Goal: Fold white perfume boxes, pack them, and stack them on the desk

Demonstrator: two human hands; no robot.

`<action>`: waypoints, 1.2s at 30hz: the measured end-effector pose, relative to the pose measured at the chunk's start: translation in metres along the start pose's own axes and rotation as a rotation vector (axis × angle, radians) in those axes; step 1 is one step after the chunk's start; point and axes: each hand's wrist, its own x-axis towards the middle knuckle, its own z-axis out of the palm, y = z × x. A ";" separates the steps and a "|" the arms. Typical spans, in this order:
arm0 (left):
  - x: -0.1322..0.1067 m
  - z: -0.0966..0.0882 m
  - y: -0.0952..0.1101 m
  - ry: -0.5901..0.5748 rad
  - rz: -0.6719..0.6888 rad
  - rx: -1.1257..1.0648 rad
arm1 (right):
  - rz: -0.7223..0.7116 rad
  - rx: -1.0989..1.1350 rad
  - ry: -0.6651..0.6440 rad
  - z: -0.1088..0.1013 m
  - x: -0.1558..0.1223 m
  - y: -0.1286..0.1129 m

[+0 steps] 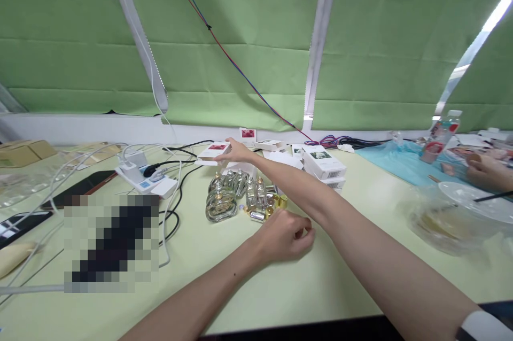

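My right hand [237,152] reaches across to the back of the table. Its thumb and fingers grip a small white box [208,154] with a red picture on top, and a white flap sticks out at the box's near side. Closer to me, my left hand [285,235] rests near the table top with its fingers curled in and nothing visible in them. Just beyond it stand several clear glass perfume bottles [221,205], round and rectangular. Gold caps [282,201] and a silver cylinder [257,216] lie beside them, partly hidden by my left hand.
White boxes [324,163] are stacked behind my right forearm. A power strip [140,175] with tangled cables and a dark phone [24,223] occupy the left. On the right are a lidded plastic bowl [481,196], a bottle [443,132] on blue plastic [385,156], and another person's hand [491,171].
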 end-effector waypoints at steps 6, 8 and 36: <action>0.000 -0.004 0.001 0.045 -0.062 -0.035 | 0.043 0.038 0.137 -0.048 -0.014 -0.016; 0.002 -0.007 0.003 0.119 -0.081 -0.092 | 0.021 0.092 0.145 -0.070 -0.025 -0.020; 0.014 -0.033 0.010 0.734 -0.382 -0.653 | -0.019 0.311 -0.574 -0.191 -0.145 0.004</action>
